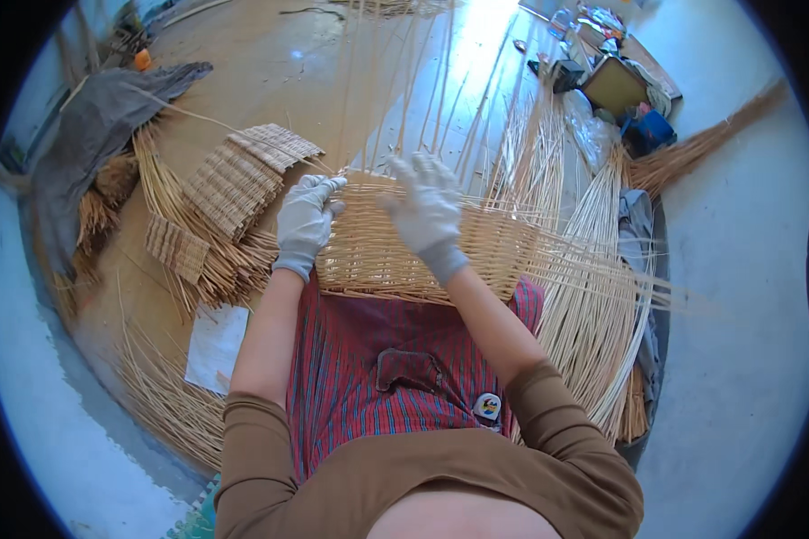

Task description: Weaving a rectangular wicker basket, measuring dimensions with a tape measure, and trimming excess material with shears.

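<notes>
A partly woven wicker basket (503,242) lies on my lap over a red striped cloth (351,332), with long loose canes rising from its top and trailing off its right side. My left hand (307,220), in a pale grey glove, grips the basket's upper left corner with bent fingers. In a matching glove, my right hand (422,211) is over the weave just right of the left one, its fingers apart and somewhat blurred; whether it touches the canes is unclear.
Woven mats (243,175) and cane bundles lie at left beside a grey cloth (99,126). Pale split canes (602,350) spread along the right. A broom-like bundle (710,130), a blue container (647,135), a plastic bag (589,130) and clutter sit at back right. A white sheet (211,350) lies lower left.
</notes>
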The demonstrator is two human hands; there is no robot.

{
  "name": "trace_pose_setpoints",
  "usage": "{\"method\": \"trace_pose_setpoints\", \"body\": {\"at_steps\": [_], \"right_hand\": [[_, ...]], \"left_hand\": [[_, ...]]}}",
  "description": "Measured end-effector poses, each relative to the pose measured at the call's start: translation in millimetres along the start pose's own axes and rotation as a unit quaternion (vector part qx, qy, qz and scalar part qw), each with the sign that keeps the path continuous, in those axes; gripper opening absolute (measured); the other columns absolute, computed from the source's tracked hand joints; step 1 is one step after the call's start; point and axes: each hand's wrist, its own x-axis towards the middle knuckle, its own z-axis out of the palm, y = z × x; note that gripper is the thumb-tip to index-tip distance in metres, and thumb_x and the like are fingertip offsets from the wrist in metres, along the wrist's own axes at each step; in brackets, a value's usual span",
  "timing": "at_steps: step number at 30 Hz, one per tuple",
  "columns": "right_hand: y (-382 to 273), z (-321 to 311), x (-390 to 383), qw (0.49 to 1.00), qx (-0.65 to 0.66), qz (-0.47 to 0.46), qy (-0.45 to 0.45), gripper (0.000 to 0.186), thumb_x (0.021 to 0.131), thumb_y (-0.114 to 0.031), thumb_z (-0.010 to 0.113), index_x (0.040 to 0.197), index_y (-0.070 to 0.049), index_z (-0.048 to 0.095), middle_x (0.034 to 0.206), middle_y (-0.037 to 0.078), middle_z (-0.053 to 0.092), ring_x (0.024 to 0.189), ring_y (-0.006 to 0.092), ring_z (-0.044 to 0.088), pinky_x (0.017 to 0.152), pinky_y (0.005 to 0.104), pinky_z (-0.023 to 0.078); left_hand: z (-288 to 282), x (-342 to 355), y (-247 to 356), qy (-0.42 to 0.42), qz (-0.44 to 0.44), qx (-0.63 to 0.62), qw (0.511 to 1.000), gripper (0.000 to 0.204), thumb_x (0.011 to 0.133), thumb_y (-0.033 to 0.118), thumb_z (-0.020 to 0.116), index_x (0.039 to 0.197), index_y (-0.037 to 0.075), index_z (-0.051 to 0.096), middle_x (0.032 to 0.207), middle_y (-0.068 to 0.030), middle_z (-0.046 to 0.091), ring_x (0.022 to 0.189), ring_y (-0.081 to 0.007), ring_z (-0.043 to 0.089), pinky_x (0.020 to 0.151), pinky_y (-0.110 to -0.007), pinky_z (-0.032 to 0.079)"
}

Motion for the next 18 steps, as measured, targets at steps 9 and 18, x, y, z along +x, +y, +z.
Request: {"method": "trace_pose_setpoints", "body": {"at_steps": [9, 18], "right_hand": [[0.4, 71.3, -10.0, 0.992, 0.057, -0.008, -0.115, 0.075, 0.079, -0.07, 0.065, 0.136, -0.021, 0.059, 0.113, 0.009, 0.064, 0.116, 0.0283, 0.056, 0.116, 0.0544, 0.025], [1.6, 14.8, -19.4, 0.982, 0.126, -0.069, -0.12, 0.067, 0.082, -0.038, 0.075, 0.144, -0.026, 0.051, 0.126, 0.014, 0.06, 0.128, 0.0314, 0.051, 0.114, 0.0526, 0.031]], "left_hand": [[13.3, 26.6, -24.4, -0.15, -0.025, 0.143, 0.978, 0.055, 0.076, 0.004, 0.078, 0.128, 0.018, 0.068, 0.109, -0.014, 0.059, 0.098, -0.0327, 0.062, 0.087, -0.042, 0.052], [9.5, 10.8, -55.5, -0.094, -0.082, -0.001, 0.992, 0.07, 0.081, 0.008, 0.078, 0.145, 0.02, 0.053, 0.127, -0.014, 0.058, 0.116, -0.0306, 0.06, 0.102, -0.038, 0.047]]}}
